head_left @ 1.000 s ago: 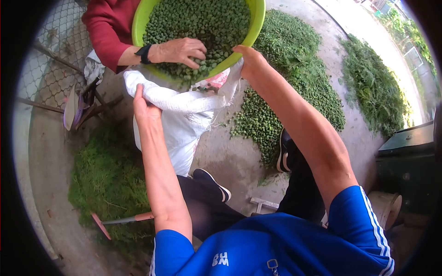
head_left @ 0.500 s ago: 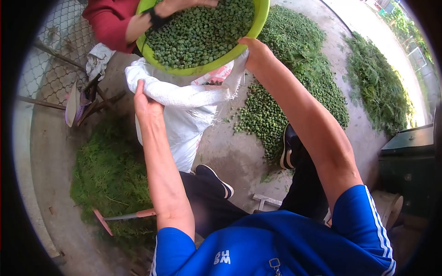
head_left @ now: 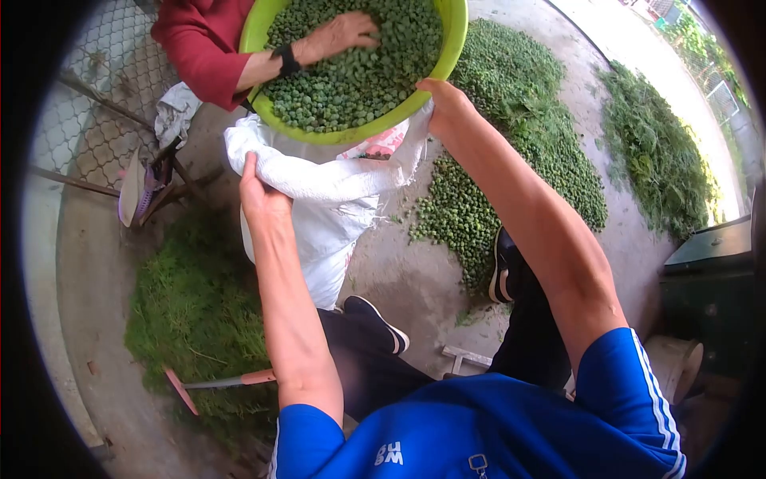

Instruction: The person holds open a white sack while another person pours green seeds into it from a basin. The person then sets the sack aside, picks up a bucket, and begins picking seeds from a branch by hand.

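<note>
A white woven sack [head_left: 307, 231] stands in front of me with its rim rolled outward. My left hand [head_left: 266, 195] is closed on the near left part of that rim, thumb up. My right hand [head_left: 443, 104] grips the sack's right edge, its fingers up against the basin's rim. Above the sack mouth, a yellow-green basin [head_left: 359, 134] full of small green cones or fruits [head_left: 335, 92] tilts slightly toward me. A co-worker's hand [head_left: 339, 37], with a black wristband and red sleeve, lies spread on these pieces.
Loose green pieces [head_left: 463, 215] are heaped on the concrete floor, with feathery cut greenery [head_left: 658, 152] at right. More greenery [head_left: 195, 295] lies at left, under a pink-ended tool [head_left: 219, 383]. A wire mesh fence [head_left: 112, 104] stands behind; a dark green box [head_left: 706, 279] sits at right.
The basin has come slightly lower in view. The co-worker's hand has moved down onto the green pieces. My hands keep their places on the sack.
</note>
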`<state>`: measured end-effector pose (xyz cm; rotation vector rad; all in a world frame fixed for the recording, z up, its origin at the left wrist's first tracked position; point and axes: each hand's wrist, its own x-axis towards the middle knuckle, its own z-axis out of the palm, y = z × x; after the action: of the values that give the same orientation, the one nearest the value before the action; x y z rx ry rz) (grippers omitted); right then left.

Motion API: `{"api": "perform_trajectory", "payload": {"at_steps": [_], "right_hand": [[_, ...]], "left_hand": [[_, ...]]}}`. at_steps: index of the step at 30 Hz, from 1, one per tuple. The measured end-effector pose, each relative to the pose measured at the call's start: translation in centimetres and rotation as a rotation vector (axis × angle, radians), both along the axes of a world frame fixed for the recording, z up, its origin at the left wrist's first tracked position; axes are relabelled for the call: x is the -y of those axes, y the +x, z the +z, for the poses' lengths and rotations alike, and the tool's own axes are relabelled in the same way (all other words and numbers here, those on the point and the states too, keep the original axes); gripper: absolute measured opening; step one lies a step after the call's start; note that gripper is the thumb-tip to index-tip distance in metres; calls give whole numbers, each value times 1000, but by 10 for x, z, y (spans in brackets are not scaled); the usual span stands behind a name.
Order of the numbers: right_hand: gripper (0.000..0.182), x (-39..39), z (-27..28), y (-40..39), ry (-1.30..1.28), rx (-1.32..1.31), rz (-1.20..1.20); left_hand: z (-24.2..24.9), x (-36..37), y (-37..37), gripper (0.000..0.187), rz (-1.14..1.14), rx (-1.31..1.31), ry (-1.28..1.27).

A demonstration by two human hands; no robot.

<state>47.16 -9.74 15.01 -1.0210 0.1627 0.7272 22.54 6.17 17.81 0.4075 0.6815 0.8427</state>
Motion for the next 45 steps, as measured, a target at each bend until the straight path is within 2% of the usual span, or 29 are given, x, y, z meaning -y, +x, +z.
{"api": "perform_trajectory", "payload": {"at_steps": [2,6,9,14,30,35,45], "right_hand": [[33,4,11,-8,17,-37,-28],[33,9,26,-19,52,-64,-25],[34,9,33,-25,3,-58,-46],[34,9,40,-30,16,-78,-37],[30,6,27,-21,11,-37,-38],[27,12,46,-36,-3,-89,-41],[29,10,44,-36,-2,-59,-39]], "left_hand": [[0,0,-1,27,-10,-7,-11],[-9,-8,-3,25,-13,-9,-6],[-17,-16,-6,23,-96,83,6],[-3,0,-3,23,-64,31,0],[-8,-4,-3,25,-54,52,1],[-13,-8,-3,23,-72,41,16],[-8,-3,-7,27,-141,100,38]]}}
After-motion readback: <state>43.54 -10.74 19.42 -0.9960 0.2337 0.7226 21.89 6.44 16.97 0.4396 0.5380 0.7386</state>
